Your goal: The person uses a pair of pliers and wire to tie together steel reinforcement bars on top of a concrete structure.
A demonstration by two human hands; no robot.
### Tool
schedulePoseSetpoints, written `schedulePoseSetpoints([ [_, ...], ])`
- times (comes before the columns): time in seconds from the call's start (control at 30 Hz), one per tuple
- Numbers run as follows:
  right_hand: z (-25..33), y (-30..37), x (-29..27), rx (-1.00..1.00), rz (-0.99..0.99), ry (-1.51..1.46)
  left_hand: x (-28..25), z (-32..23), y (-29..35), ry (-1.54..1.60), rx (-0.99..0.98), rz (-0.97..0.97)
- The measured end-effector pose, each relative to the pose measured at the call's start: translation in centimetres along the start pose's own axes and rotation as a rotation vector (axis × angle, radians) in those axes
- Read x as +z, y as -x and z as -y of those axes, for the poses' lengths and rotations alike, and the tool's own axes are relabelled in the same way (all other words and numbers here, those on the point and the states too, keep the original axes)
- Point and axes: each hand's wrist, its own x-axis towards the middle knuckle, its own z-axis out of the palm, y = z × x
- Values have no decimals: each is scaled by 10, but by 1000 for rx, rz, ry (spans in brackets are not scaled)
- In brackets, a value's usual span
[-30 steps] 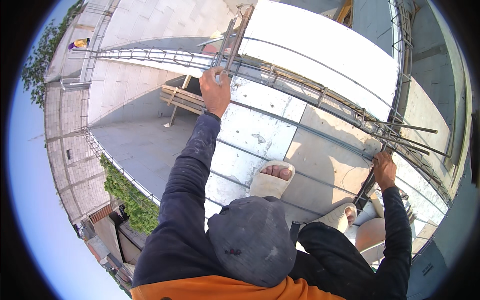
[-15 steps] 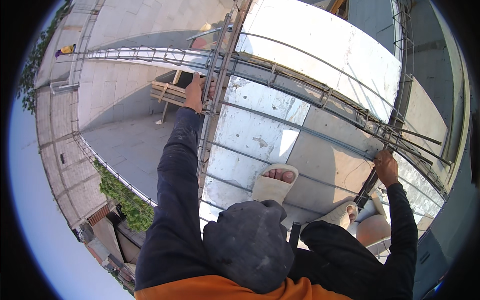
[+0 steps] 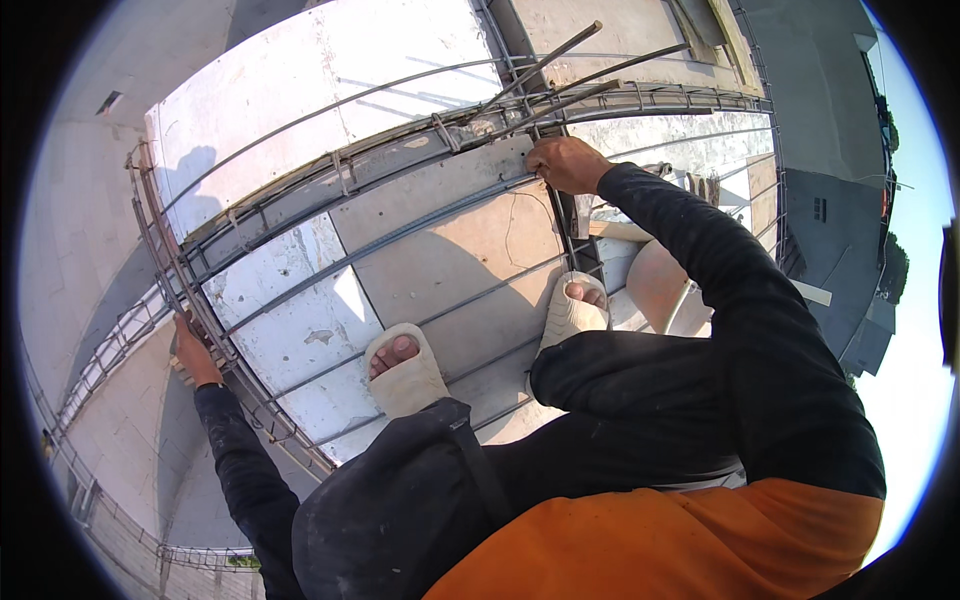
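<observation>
Steel rebar rods run across plywood formwork panels in front of me. My left hand is out at the far left, against the rebar cage along the panels' edge. Its thumb points up along the steel, and the other fingers are partly hidden, curled at the cage. At the upper middle, my right hand is closed on the rods' right end, beside a crossing beam cage. A thin bent wire lies on the panel below that hand.
My sandalled feet rest on the rod-covered panels. A longer rebar cage crosses beyond them, with loose bar ends sticking up. A tan rounded object lies right of my right foot. Past the left cage, the level drops to a lower surface.
My view has swung to the right, so the panels and both hands appear farther left. Each hand stays at about the same place on the steel.
</observation>
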Motion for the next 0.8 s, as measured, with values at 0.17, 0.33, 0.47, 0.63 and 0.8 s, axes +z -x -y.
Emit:
schedulePoseSetpoints([
  [0.17,0,19,8,10,-46,-9,75,-85,66,-384,737,-97],
  [0.33,10,20,8,56,-18,43,209,-257,227,-555,1066,1075],
  [0.47,30,2,-3,75,1,38,330,-260,261,-786,1374,1224],
  [0.63,43,23,-8,46,-24,54,411,-236,292,-825,1353,1101],
  [0.8,26,33,17,78,-75,118,422,-232,291,-709,1468,1174],
])
